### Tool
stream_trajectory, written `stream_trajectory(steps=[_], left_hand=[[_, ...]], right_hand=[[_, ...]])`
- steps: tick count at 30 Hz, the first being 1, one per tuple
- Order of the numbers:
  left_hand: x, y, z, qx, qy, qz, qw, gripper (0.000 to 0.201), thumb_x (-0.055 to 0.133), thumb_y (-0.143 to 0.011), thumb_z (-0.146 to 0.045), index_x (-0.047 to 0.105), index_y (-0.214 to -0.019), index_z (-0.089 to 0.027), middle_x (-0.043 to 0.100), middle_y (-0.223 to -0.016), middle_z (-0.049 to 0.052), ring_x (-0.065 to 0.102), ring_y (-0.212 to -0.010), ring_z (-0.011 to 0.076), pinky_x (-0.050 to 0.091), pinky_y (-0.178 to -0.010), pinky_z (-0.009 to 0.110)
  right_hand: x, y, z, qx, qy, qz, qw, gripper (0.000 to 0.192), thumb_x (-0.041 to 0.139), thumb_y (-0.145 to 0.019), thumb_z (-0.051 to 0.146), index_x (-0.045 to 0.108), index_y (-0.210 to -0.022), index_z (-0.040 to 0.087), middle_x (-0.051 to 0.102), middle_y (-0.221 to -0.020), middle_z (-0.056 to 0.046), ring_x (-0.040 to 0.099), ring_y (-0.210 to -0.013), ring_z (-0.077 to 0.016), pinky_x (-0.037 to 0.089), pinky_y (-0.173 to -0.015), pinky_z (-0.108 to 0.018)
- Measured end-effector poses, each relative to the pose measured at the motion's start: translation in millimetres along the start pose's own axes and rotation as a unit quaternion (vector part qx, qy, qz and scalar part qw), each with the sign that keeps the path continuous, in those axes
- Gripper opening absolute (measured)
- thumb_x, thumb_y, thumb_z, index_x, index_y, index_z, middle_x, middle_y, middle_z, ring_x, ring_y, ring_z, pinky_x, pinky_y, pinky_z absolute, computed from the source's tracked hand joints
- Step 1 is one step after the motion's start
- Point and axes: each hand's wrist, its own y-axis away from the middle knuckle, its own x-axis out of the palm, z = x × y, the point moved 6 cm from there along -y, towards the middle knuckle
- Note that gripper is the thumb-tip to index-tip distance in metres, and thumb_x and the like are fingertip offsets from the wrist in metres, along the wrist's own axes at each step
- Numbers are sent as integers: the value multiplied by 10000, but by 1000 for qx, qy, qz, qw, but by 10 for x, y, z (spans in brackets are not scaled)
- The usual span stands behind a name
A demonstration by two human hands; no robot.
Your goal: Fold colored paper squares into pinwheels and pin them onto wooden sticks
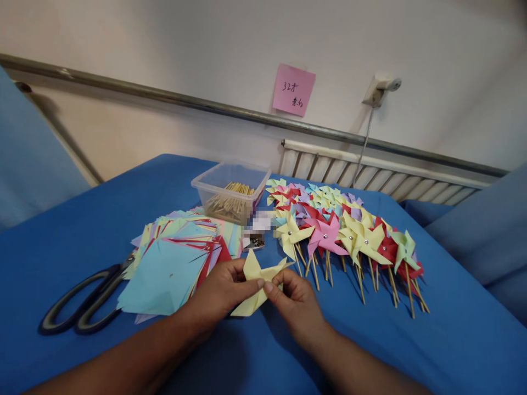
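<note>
Both my hands hold one yellow paper square (254, 272) that is cut and partly folded, just above the blue cloth. My left hand (222, 293) pinches its left side with thumb and fingers. My right hand (294, 304) grips its right side, the fingertips meeting near the paper's middle. A pile of cut coloured paper squares (173, 263) lies directly left of my hands. Finished paper pinwheels on wooden sticks (346, 233) lie in rows to the right.
Black-handled scissors (84, 304) lie at the left, partly under the paper pile. A clear plastic box of wooden sticks (230, 192) stands behind the pile. A small heap of metal pins (256, 240) sits beside it. A wall with a radiator (370, 173) rises behind the table.
</note>
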Motion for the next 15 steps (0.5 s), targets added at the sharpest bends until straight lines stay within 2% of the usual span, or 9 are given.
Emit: stream_trajectory(steps=[11, 13, 15], left_hand=[[-23, -1, -15, 10, -28, -18, 999, 209, 759, -566, -260, 651, -723, -174, 677, -628, -2, 588, -579, 169, 412, -556, 271], [-44, 0, -48, 23, -44, -19, 999, 230, 757, -578, -280, 641, -741, -165, 683, -648, -2, 586, -580, 157, 415, -554, 261], [-55, 1, -84, 29, -55, -4, 998, 259, 750, -598, -294, 630, -781, -156, 695, -692, 6, 603, -614, 158, 431, -578, 259]], right_hand=[[25, 4, 7, 7, -9, 0, 1000, 235, 661, -758, 355, 528, -654, 193, 421, -525, 70, 329, -490, -85, 286, -500, -223], [32, 20, 46, 1, -39, 10, 999, 205, 682, -748, 357, 551, -729, 200, 474, -556, 60, 390, -511, -97, 320, -516, -226], [12, 33, 117, -11, -91, 14, 996, 228, 677, -762, 383, 561, -858, 212, 581, -691, 21, 491, -596, -124, 381, -568, -240]])
